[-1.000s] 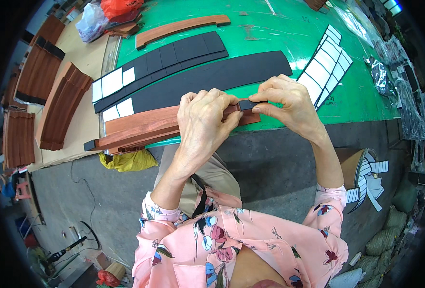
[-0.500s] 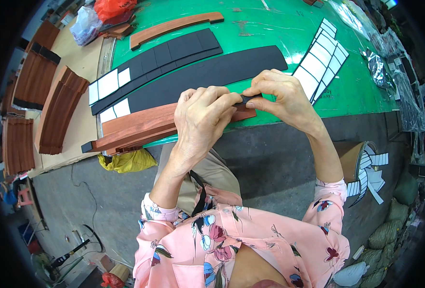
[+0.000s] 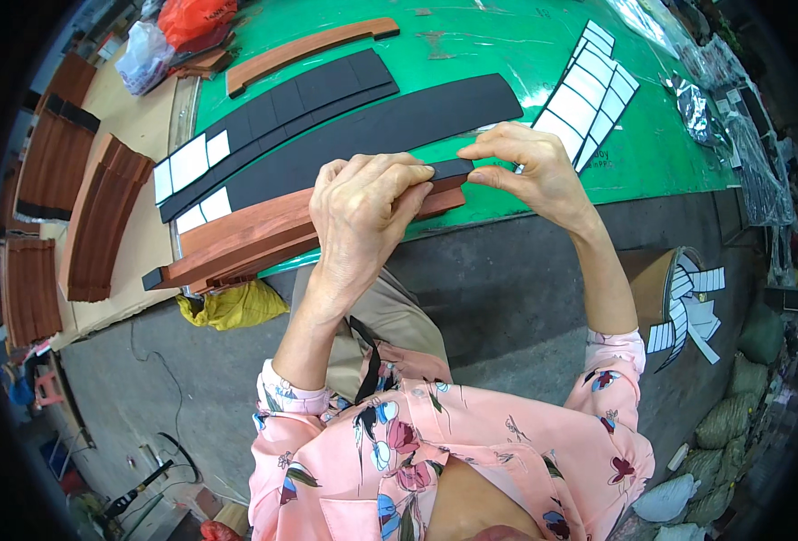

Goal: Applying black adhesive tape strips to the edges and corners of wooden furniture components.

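Observation:
A curved reddish-brown wooden piece (image 3: 255, 227) lies along the near edge of the green table. My left hand (image 3: 358, 203) is wrapped over it, with the thumb and fingers on its upper side. On the right end of this wood sits a black pad (image 3: 449, 171); a similar dark cap (image 3: 154, 279) covers the left end. The thumb and forefinger of my right hand (image 3: 534, 171) pinch the pad's outer end. Just beyond lie black foam sheets (image 3: 372, 122), partly covered by white backing squares (image 3: 190, 167).
Peeled white backing sheets (image 3: 588, 95) lie at the table's right. Another wooden strip (image 3: 313, 52) rests at the back. More curved wood pieces (image 3: 106, 221) stand on cardboard at left. Below right, a round bin (image 3: 660, 279) holds white scraps. A yellow bag (image 3: 237, 305) lies under the table edge.
The fingers of my right hand have moved out to the pad's right end, and more of the pad shows flat on the wood. The whole view has shifted slightly.

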`<state>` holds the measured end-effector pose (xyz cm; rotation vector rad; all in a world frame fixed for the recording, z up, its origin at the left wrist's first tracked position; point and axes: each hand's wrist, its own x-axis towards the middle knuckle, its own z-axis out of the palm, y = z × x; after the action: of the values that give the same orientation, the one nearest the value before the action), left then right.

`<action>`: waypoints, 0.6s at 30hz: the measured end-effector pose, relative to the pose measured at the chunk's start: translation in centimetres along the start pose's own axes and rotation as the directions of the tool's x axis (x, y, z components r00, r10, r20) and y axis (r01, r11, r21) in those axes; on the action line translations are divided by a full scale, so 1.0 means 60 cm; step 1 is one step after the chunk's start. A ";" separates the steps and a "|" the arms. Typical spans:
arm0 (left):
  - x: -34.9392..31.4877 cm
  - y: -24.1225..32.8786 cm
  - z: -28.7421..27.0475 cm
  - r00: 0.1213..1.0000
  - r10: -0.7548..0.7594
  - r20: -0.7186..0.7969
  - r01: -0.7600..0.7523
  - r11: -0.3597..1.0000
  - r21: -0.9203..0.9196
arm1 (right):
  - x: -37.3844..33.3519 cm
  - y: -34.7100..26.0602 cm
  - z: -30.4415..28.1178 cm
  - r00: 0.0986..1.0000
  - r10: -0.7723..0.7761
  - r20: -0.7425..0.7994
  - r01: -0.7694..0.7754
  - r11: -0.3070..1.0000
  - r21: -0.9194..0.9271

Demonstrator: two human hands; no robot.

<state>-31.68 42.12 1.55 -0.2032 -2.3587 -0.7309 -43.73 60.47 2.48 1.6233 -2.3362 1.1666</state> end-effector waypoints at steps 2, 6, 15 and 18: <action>0.001 0.000 0.001 1.000 0.012 -0.006 -0.012 1.000 0.007 | 0.001 -0.004 -0.001 1.000 -0.005 -0.017 0.005 1.000 0.000; -0.001 -0.003 0.008 0.998 0.058 -0.033 -0.058 0.998 0.017 | 0.001 -0.007 -0.002 0.999 -0.018 -0.043 0.019 1.000 0.002; 0.001 -0.007 0.022 0.987 0.132 -0.096 -0.130 0.991 0.027 | -0.008 -0.005 0.004 0.997 0.058 -0.042 -0.055 0.996 0.069; 0.002 -0.009 0.024 0.982 0.157 -0.103 -0.153 0.987 0.039 | -0.015 -0.008 0.008 0.991 0.114 -0.063 -0.109 0.991 0.080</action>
<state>-32.73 42.45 0.44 -0.3235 -2.2240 -0.6152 -42.77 60.79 1.98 1.4674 -2.3960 1.3263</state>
